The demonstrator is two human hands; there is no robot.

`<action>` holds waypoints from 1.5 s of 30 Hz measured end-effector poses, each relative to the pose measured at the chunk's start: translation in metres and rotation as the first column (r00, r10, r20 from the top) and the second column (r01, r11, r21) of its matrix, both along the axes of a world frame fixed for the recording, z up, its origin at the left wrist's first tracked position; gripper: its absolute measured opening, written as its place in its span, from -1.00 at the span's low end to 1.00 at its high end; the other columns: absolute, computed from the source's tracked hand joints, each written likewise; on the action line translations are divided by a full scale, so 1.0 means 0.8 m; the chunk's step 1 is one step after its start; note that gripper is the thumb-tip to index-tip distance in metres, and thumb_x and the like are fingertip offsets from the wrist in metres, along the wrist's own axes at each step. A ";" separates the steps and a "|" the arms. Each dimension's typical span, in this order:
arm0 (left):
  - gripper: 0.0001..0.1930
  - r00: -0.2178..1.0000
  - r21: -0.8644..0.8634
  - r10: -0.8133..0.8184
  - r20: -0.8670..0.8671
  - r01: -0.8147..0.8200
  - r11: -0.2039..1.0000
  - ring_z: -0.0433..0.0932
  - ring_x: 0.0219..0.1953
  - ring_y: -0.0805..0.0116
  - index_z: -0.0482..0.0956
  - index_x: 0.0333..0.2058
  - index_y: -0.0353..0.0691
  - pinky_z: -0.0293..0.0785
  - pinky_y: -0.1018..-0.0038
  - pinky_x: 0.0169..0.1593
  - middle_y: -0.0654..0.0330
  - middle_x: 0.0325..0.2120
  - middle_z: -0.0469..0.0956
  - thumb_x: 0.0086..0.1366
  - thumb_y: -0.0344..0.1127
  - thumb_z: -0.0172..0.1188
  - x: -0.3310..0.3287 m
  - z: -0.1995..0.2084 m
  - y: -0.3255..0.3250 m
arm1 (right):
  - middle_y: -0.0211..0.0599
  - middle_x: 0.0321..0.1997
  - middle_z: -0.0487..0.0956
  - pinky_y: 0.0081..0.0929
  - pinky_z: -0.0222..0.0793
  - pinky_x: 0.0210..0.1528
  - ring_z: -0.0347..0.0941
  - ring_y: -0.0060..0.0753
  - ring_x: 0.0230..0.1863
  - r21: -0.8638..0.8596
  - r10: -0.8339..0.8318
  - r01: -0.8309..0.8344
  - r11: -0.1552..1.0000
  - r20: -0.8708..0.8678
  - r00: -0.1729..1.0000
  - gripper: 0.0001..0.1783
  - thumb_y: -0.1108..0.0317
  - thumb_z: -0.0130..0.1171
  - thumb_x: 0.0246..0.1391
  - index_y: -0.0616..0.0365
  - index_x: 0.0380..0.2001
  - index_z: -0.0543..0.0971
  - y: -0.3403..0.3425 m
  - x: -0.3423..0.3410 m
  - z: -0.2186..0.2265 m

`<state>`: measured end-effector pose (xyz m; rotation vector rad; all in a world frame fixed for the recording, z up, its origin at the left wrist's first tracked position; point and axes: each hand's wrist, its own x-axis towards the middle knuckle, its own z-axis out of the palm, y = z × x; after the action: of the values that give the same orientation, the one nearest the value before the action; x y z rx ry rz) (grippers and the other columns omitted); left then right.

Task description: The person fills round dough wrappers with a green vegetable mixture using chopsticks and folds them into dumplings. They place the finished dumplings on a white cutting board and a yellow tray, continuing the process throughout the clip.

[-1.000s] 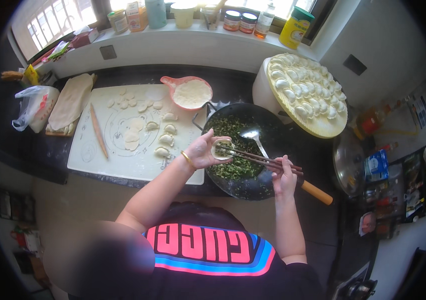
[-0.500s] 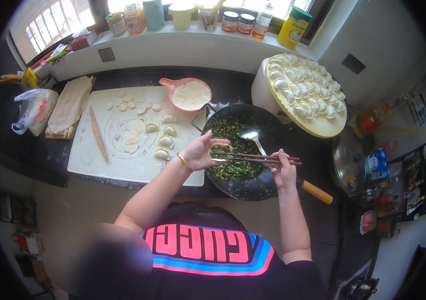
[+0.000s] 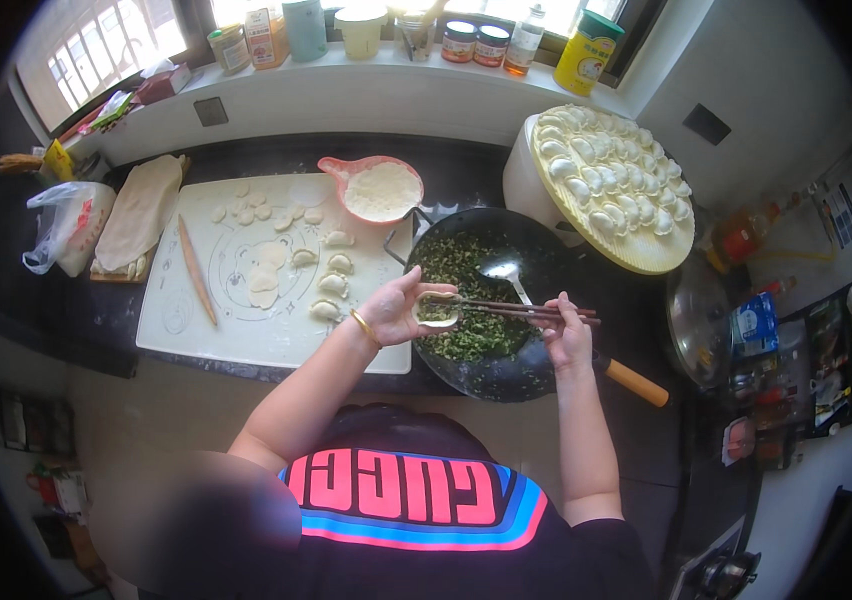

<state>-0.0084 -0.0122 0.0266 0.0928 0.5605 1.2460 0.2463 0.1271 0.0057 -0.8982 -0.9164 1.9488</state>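
One wrapper [image 3: 437, 321], cupped in left hand [image 3: 396, 308], fingers curled, at wok [image 3: 552, 252]'s left edge. Right hand [image 3: 570, 340] pinches chopsticks [image 3: 508, 309], flatter than a second ago; filling probably nearly settled.

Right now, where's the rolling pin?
In the head view, the rolling pin lies on the white mat's left side, left of the flat dough rounds.

The mat [image 3: 271, 333] lay left of the wok [image 3: 538, 242]. The spoon [image 3: 502, 269] was in the wok, the chopsticks [image 3: 508, 305] above it, and the tray [image 3: 634, 254] behind, at the right.
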 end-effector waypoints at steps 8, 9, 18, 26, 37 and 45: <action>-0.40 0.995 -0.001 0.041 -0.089 -0.041 0.999 0.32 -0.02 0.07 0.33 -0.07 -0.47 0.27 0.10 0.09 -0.03 -0.07 0.33 0.36 0.02 -0.43 0.000 0.004 0.002 | -0.25 -0.51 0.55 -0.78 0.18 -0.75 0.54 -0.39 -0.55 0.056 0.051 -0.051 0.997 0.002 0.999 -0.76 0.21 0.05 0.10 0.16 -0.49 0.48 -0.001 -0.009 0.006; -0.40 0.993 -0.022 0.052 -0.103 -0.055 0.998 0.32 -0.02 0.07 0.34 -0.08 -0.47 0.28 0.11 0.09 -0.02 -0.08 0.34 0.36 0.02 -0.43 0.001 0.005 0.002 | -0.25 -0.51 0.55 -0.78 0.20 -0.75 0.54 -0.39 -0.55 0.083 0.051 -0.051 0.995 0.007 0.999 -0.76 0.22 0.05 0.10 0.17 -0.48 0.48 -0.003 -0.010 0.006; -0.41 0.966 -0.038 0.182 -0.182 -0.192 0.981 0.35 -0.01 0.03 0.29 -0.04 -0.50 0.28 0.21 0.11 -0.08 -0.09 0.37 0.35 0.01 -0.37 -0.022 -0.017 -0.004 | -0.26 -0.46 0.56 -0.54 0.47 -0.43 0.51 -0.40 -0.44 0.834 -0.239 -0.149 0.532 0.317 0.918 -0.94 0.45 0.14 -0.04 0.18 -0.45 0.55 -0.040 -0.002 0.060; -0.41 0.997 0.088 0.080 0.010 -0.081 0.993 0.28 0.07 -0.01 0.25 -0.02 -0.54 0.22 0.22 0.17 -0.14 -0.01 0.29 0.35 -0.01 -0.36 -0.005 0.004 -0.010 | -0.05 -0.14 0.47 -0.40 0.37 -0.09 0.42 -0.13 -0.09 0.524 -0.180 -0.850 -0.044 0.833 0.523 -0.69 0.56 -0.02 -0.13 0.23 -0.23 0.49 -0.088 -0.033 0.017; -0.43 0.987 0.172 -0.073 0.140 0.048 0.984 0.34 0.01 0.08 0.26 -0.01 -0.51 0.26 0.19 0.13 -0.09 -0.09 0.36 0.34 -0.01 -0.28 0.018 0.022 -0.016 | -0.26 -0.42 0.44 -0.50 0.35 -0.40 0.40 -0.33 -0.41 0.927 -0.115 -0.356 0.121 0.369 0.922 -0.85 0.56 0.26 -0.24 0.22 -0.49 0.53 -0.087 -0.086 0.071; -0.42 0.997 0.168 -0.031 -0.069 0.042 0.985 0.40 -0.09 0.25 0.33 -0.03 -0.47 0.29 0.25 0.11 0.01 -0.08 0.37 0.32 0.03 -0.25 0.023 0.033 -0.021 | -0.24 -0.39 0.44 -0.53 0.36 -0.38 0.41 -0.36 -0.38 0.913 -0.130 -0.356 0.201 0.385 0.914 -0.88 0.54 0.23 -0.19 0.22 -0.49 0.52 -0.089 -0.090 0.075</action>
<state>0.0102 -0.0290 0.0533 0.2865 0.5068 1.2566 0.1744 0.0556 0.0657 -0.3569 -2.1751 0.7901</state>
